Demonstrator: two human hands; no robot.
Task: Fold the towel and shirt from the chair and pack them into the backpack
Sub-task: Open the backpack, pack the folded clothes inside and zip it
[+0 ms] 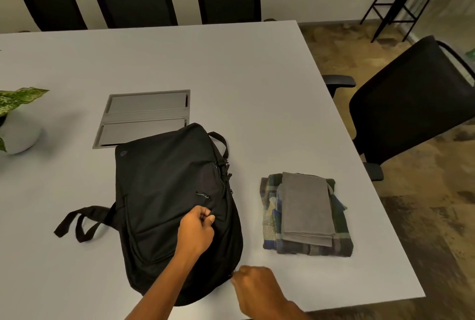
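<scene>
- Black fabric formed the backpack [167, 191], which lay flat on the table [257, 88] with its front panel up and its zipper side turned toward the folded clothes.
- The left hand [196, 232] pinched a bunch of the front fabric between thumb and curled fingers, most likely to hold the bag steady while a zipper was worked.
- The right hand [257, 286] sat at the near right edge of the bag, fingers curled at what appeared to be a zipper pull (the pull itself was too small to confirm), so whether it gripped anything could not be determined.
- The grey towel [305, 206] lay folded on top of the folded plaid shirt [272, 219]; the stack rested on the table just to the right of the bag, well placed for one lift into the main compartment.
- The bag appeared closed, so both garments remained outside; opening was judged to be the current step.
- A loose shoulder strap [79, 222] trailed to the left, clear of the working side.
- A recessed cable hatch [144, 114] sat beyond the bag, partly covered by its top.
- A potted plant [18, 119] stood at the far left.
- An office chair [411, 103] stood off the right table edge.
- Nothing lay between the stack and the bag.
</scene>
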